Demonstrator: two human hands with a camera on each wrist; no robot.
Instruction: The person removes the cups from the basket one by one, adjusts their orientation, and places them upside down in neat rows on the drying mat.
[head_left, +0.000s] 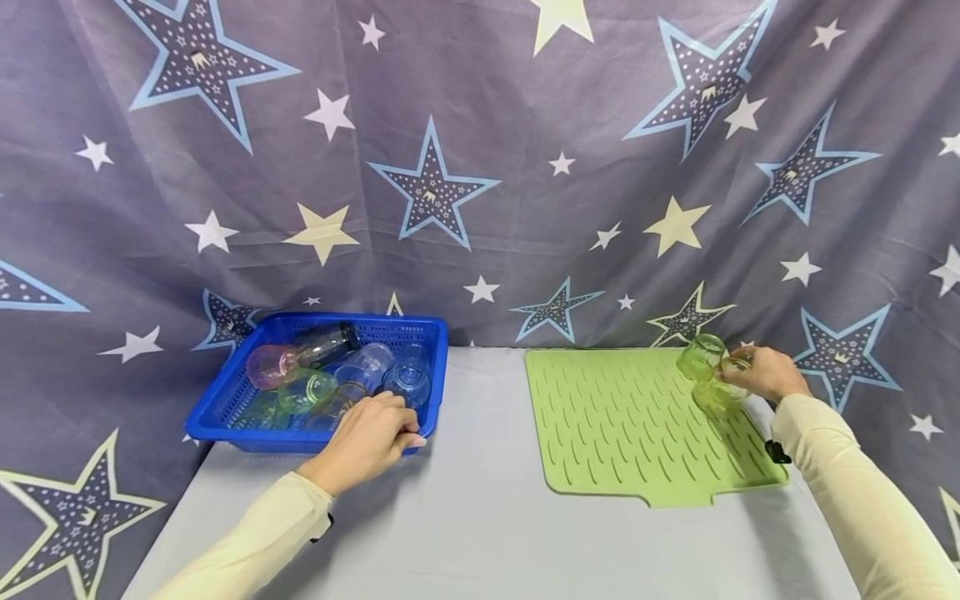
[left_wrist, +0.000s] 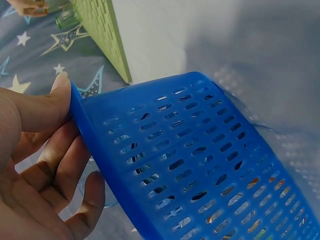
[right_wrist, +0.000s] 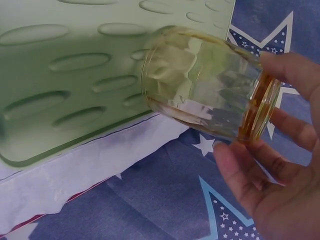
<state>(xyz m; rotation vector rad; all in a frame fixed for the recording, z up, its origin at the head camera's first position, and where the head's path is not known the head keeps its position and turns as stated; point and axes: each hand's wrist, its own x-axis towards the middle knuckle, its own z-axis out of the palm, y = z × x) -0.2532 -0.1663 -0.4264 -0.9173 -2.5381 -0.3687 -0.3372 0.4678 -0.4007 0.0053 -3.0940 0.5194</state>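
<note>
A pale worktop [head_left: 480, 517] stands against a grey-purple, star-printed cloth [head_left: 480, 100], with light wrinkles in both. The right hand [head_left: 768, 375] grips a yellow glass [right_wrist: 200, 82] by its amber base, mouth down at the right of a green mat [head_left: 622, 433], beside a green glass [head_left: 699, 358]; whether it touches the mat is unclear. The left hand [head_left: 371, 437] pinches the rim of a blue basket [head_left: 262, 439], hiding some of the glassware [head_left: 307, 390] inside, which overlaps too much to count. Both sleeves [head_left: 251, 533] are cut off by the head view's edge.
</note>
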